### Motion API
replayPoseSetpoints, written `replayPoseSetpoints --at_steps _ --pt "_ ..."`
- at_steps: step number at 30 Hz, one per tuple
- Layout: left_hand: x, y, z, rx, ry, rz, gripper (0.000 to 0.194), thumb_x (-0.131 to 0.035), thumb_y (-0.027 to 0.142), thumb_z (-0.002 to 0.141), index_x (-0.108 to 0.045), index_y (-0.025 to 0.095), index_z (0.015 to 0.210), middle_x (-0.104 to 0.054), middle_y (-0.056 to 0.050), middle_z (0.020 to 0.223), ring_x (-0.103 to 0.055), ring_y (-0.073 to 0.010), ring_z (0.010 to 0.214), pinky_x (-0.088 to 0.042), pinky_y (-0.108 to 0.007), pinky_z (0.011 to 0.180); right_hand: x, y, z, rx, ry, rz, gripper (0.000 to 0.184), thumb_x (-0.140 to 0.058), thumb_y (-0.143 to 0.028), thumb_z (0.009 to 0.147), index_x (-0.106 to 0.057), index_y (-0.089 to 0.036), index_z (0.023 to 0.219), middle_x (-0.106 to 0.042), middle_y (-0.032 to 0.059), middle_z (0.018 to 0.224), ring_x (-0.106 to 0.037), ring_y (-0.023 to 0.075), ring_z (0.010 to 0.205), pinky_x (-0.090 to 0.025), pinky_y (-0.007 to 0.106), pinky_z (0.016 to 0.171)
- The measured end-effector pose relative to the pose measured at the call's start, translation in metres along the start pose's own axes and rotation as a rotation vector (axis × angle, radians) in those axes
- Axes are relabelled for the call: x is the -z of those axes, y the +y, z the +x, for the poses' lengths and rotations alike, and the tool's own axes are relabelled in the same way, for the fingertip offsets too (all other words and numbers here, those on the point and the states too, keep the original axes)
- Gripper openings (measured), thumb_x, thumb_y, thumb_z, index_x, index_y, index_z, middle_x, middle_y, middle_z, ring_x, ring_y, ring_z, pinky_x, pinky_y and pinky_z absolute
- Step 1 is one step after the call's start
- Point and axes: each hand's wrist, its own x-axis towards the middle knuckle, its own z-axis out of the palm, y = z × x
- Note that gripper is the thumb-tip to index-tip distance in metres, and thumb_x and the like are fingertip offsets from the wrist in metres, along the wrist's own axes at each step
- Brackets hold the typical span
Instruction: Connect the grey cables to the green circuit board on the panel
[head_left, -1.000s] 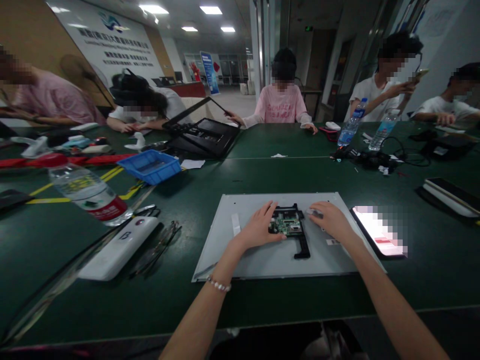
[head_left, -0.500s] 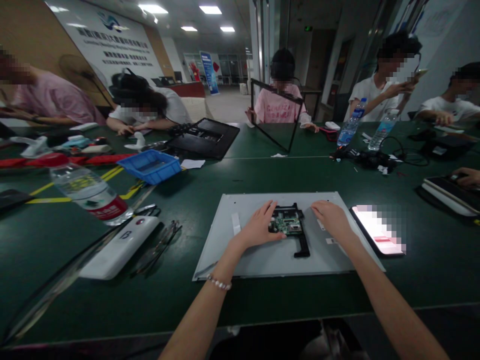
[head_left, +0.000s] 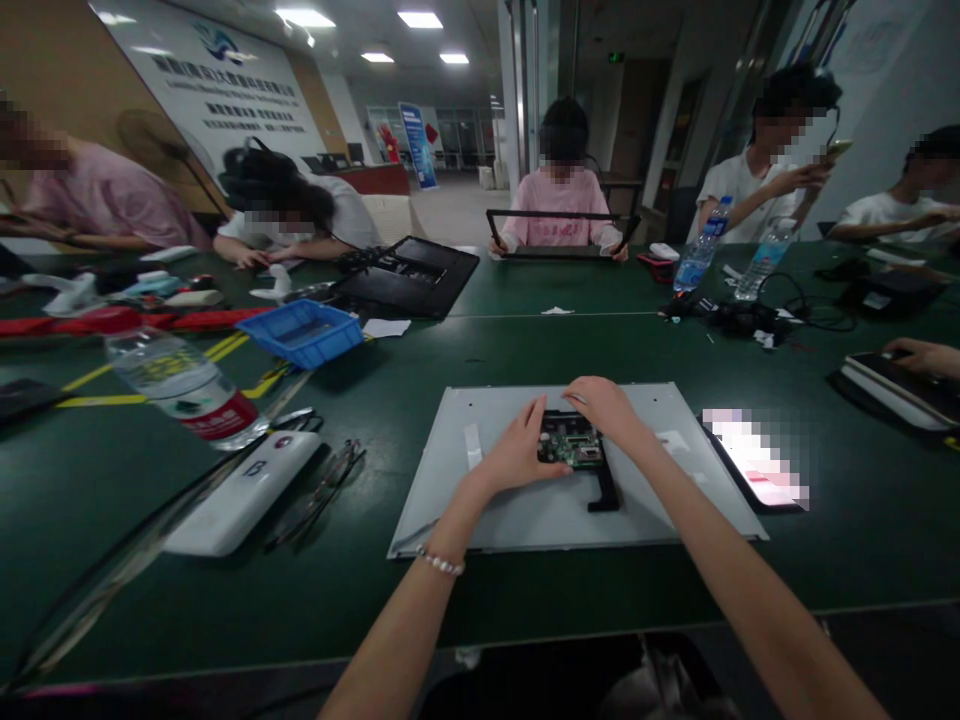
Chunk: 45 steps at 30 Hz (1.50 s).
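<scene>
A green circuit board [head_left: 574,447] in a black plastic bracket [head_left: 604,494] lies on a flat pale grey panel [head_left: 652,525]. My left hand [head_left: 514,452] grips its left side, fingers at the far edge and thumb at the near edge. Over the upper right part of the board, my right hand [head_left: 609,408] is bent down with its fingertips pressed together at the far edge. Whatever is between those fingertips is too small or hidden to make out. A white strip [head_left: 472,447] is on the panel left of my left hand.
A lit phone [head_left: 757,465] lies right of the panel. To the left are glasses [head_left: 319,490], a white case [head_left: 244,495], a water bottle [head_left: 187,385] and a blue tray [head_left: 304,335]. Across the table a person holds a black frame [head_left: 562,213]; other people sit around.
My right hand has moved left from beside the board to its far edge. My left hand stays in place. The person opposite has tilted the black frame down and now holds it with both hands.
</scene>
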Motion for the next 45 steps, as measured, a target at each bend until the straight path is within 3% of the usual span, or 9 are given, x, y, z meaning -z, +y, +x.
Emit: replayPoseSetpoints --at_steps 10,22,28,34,45 --pt "-0.004 -0.003 0.000 0.004 0.013 0.003 0.115 -0.065 0.061 0.066 0.003 0.014 0.145 -0.015 -0.018 0.150 -0.019 -0.0343 0.136 -0.025 -0.048 0.111 -0.025 -0.013 0.004 0.006 -0.070 0.065 0.022 -0.048 -0.019 0.088 -0.069 -0.019 0.096 -0.068 0.0062 0.098 -0.058 0.0181 0.096 -0.041 0.026 0.083" --pt "-0.007 -0.007 0.001 -0.010 0.025 0.032 0.113 -0.062 0.064 0.066 0.001 0.013 0.145 -0.015 -0.018 0.150 -0.019 -0.0331 0.137 -0.024 -0.047 0.111 -0.028 -0.016 -0.001 -0.016 -0.096 0.068 0.023 -0.046 -0.018 0.089 -0.068 -0.018 0.097 -0.065 0.0078 0.101 -0.056 0.0172 0.096 -0.038 0.026 0.085" --pt "-0.007 -0.007 0.001 -0.012 0.022 0.031 0.113 -0.062 0.064 0.067 0.001 0.013 0.145 -0.014 -0.017 0.150 -0.018 -0.0328 0.137 -0.024 -0.046 0.111 -0.028 -0.016 -0.001 -0.053 -0.039 0.121 0.030 -0.040 -0.026 0.093 -0.068 -0.016 0.091 -0.066 0.0082 0.094 -0.057 0.0165 0.091 -0.038 0.025 0.081" --pt "-0.004 -0.004 0.000 -0.001 0.004 0.017 0.113 -0.062 0.064 0.067 0.002 0.014 0.145 -0.013 -0.017 0.151 -0.018 -0.0326 0.137 -0.023 -0.046 0.111 -0.032 -0.012 0.005 -0.117 -0.037 0.180 0.027 -0.046 -0.027 0.091 -0.071 -0.018 0.086 -0.070 0.0077 0.090 -0.060 0.0194 0.087 -0.039 0.026 0.077" --pt "-0.003 -0.003 0.000 0.014 0.002 0.003 0.112 -0.063 0.062 0.066 0.003 0.018 0.146 -0.013 -0.015 0.151 -0.017 -0.0336 0.137 -0.025 -0.048 0.110 -0.034 -0.004 0.006 -0.063 -0.066 0.197 0.021 -0.053 -0.027 0.087 -0.071 -0.020 0.093 -0.070 0.0059 0.091 -0.060 0.0185 0.089 -0.040 0.026 0.077"
